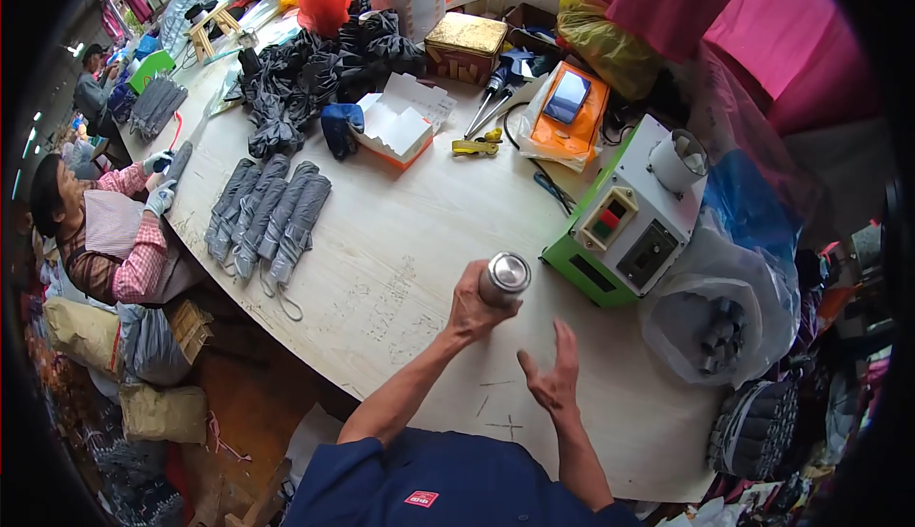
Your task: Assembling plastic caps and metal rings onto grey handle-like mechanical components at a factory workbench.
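My left hand (474, 306) is wrapped round a metal thermos bottle (506, 276) with a shiny steel lid, which is above the middle of the table. To the right of it, my right hand (555, 374) holds nothing, its thumb and fingers apart over the tabletop. Several folded grey umbrellas (266, 212) lie side by side to the left. Beyond my right hand stands a green and white machine (615, 217) with a red and green switch and a white cup-like part on top.
A wooden-topped table (400, 270) spans the view. At the back lie black umbrellas (315, 74), a tin box (465, 46), an open white carton (400, 127) and a phone (567, 96). A plastic bag (724, 327) hangs at the right. On the left a co-worker (119, 227) handles a grey umbrella.
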`<state>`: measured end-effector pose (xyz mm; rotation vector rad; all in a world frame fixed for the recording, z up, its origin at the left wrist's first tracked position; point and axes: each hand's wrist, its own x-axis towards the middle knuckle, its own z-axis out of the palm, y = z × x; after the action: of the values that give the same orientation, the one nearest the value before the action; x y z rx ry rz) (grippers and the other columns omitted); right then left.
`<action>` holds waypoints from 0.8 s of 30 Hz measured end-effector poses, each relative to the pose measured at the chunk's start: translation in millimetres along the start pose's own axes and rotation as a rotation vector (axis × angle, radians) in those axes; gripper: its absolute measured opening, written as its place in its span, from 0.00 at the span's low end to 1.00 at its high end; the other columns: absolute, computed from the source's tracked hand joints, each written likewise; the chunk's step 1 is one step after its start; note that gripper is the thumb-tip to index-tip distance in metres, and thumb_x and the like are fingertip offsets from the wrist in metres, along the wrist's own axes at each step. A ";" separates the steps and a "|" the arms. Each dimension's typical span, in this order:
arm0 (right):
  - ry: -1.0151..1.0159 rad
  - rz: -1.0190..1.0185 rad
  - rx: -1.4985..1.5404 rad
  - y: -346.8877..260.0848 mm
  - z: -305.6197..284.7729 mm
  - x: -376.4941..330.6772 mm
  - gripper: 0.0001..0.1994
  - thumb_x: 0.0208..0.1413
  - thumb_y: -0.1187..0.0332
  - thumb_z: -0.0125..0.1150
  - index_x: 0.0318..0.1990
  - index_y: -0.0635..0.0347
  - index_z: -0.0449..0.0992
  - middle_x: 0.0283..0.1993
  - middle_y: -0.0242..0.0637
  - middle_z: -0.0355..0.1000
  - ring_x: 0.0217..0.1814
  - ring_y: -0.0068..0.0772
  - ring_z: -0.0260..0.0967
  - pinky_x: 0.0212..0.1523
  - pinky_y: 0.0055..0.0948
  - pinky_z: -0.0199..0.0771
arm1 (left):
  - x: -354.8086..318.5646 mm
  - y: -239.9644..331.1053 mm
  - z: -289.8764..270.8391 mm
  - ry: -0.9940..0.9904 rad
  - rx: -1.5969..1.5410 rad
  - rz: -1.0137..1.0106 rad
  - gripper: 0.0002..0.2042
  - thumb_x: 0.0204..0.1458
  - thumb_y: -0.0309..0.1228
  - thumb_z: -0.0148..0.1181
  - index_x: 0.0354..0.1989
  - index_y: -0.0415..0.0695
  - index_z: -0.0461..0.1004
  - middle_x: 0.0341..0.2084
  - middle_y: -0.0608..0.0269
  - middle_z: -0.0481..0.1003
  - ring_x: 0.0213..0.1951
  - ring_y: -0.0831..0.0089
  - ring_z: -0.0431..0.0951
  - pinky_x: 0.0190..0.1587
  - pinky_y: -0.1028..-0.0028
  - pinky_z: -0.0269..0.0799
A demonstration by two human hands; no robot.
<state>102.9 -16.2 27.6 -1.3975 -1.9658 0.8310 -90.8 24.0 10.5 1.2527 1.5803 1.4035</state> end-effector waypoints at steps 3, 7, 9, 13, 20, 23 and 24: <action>0.034 -0.036 -0.184 41.9 -6.3 -47.7 0.36 0.44 0.62 0.69 0.59 0.69 0.60 0.59 0.57 0.60 0.62 0.60 0.57 0.61 0.45 0.60 | 38.3 -16.7 3.3 0.098 -0.016 0.073 0.29 0.30 0.29 0.74 0.45 0.41 0.69 0.38 0.55 0.73 0.42 0.62 0.75 0.47 0.68 0.72; 0.000 -0.014 -0.359 72.6 -14.0 -90.6 0.31 0.45 0.64 0.64 0.57 0.68 0.64 0.59 0.56 0.60 0.62 0.59 0.57 0.62 0.47 0.59 | 114.3 -46.0 14.9 0.146 -0.069 0.121 0.29 0.31 0.29 0.74 0.45 0.42 0.66 0.38 0.59 0.73 0.41 0.68 0.75 0.46 0.70 0.72; -0.003 -0.093 -0.482 83.9 -16.6 -101.0 0.29 0.45 0.65 0.62 0.56 0.68 0.65 0.59 0.55 0.61 0.62 0.58 0.58 0.62 0.47 0.59 | 154.6 -53.9 26.4 0.168 -0.124 0.161 0.29 0.32 0.29 0.74 0.44 0.43 0.65 0.38 0.62 0.73 0.41 0.72 0.74 0.46 0.72 0.72; 0.016 -0.041 -0.454 89.4 -14.5 -103.8 0.26 0.44 0.67 0.59 0.54 0.67 0.68 0.60 0.54 0.61 0.63 0.57 0.57 0.64 0.46 0.57 | 219.9 -62.4 42.8 0.301 -0.031 0.254 0.30 0.31 0.30 0.74 0.45 0.44 0.64 0.38 0.61 0.73 0.41 0.70 0.74 0.45 0.70 0.72; 0.003 -0.021 -0.464 92.8 -16.5 -102.7 0.26 0.44 0.68 0.59 0.53 0.67 0.68 0.60 0.53 0.61 0.63 0.56 0.57 0.64 0.46 0.57 | 262.3 -82.9 57.5 0.356 -0.052 0.312 0.32 0.28 0.30 0.74 0.46 0.43 0.65 0.38 0.56 0.71 0.42 0.62 0.74 0.46 0.66 0.70; -0.008 -0.021 -0.469 90.9 -12.5 -101.3 0.26 0.44 0.68 0.59 0.53 0.67 0.68 0.59 0.53 0.62 0.63 0.56 0.57 0.63 0.46 0.57 | 265.9 -84.8 53.3 0.348 0.043 0.338 0.31 0.32 0.31 0.74 0.46 0.44 0.63 0.39 0.61 0.73 0.42 0.71 0.74 0.48 0.72 0.70; -0.013 -0.024 -0.466 89.2 -9.7 -101.1 0.26 0.44 0.68 0.59 0.53 0.67 0.68 0.59 0.53 0.62 0.63 0.56 0.58 0.63 0.46 0.57 | 264.0 -85.9 48.4 0.351 0.049 0.331 0.31 0.32 0.31 0.74 0.46 0.44 0.63 0.39 0.61 0.73 0.42 0.71 0.74 0.48 0.72 0.70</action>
<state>191.5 -88.3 -44.8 -1.6171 -2.2770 0.3794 -147.8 292.4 -53.6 1.4023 1.6965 1.8881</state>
